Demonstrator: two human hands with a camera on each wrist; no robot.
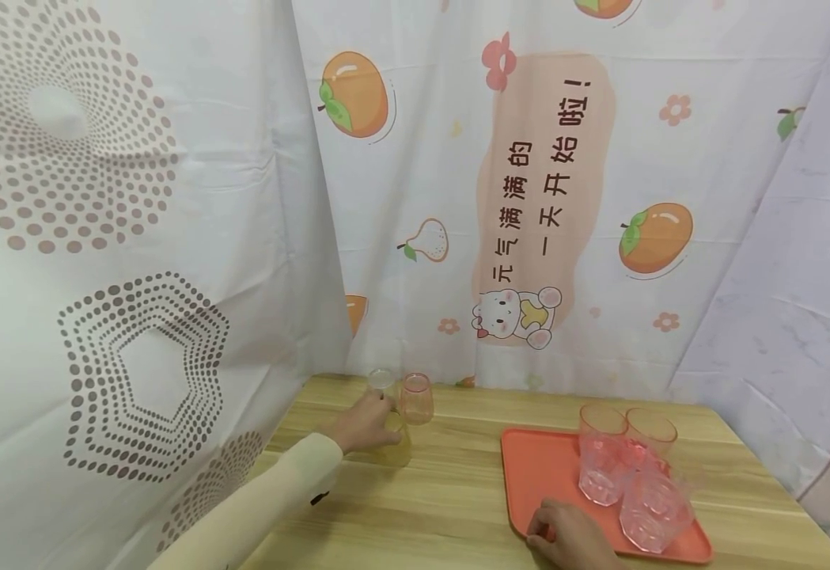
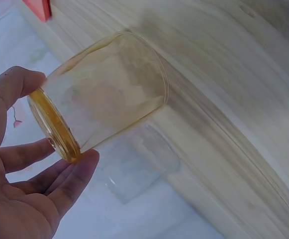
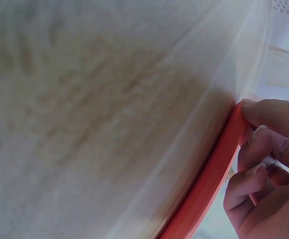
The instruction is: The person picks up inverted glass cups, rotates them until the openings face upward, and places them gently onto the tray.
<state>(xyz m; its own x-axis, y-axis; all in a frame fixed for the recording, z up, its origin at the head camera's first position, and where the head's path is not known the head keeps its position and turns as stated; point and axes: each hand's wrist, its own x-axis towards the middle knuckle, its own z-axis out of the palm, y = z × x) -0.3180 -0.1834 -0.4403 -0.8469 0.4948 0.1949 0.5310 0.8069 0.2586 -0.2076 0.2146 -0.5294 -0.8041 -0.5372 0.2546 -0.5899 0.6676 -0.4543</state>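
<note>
My left hand point(image 1: 363, 423) grips a clear yellow cup point(image 2: 107, 87) by its thick base, thumb on one side and fingertips on the other. The cup is upside down, its rim toward the wooden table; whether the rim touches the wood is hard to tell. Close behind stand a colourless cup point(image 1: 380, 380), partly covered by the hand, and a pale pink cup point(image 1: 417, 402). My right hand point(image 1: 571, 534) is at the near left corner of an orange-red tray point(image 1: 539, 467). In the right wrist view its thumb and curled fingers pinch the tray's edge point(image 3: 209, 186).
Several clear pink cups point(image 1: 603, 467) crowd the right part of the tray, some overlapping in view. Printed curtains point(image 1: 422, 174) hang at the back and left of the wooden table point(image 1: 450, 475). Bare wood lies between the yellow cup and the tray.
</note>
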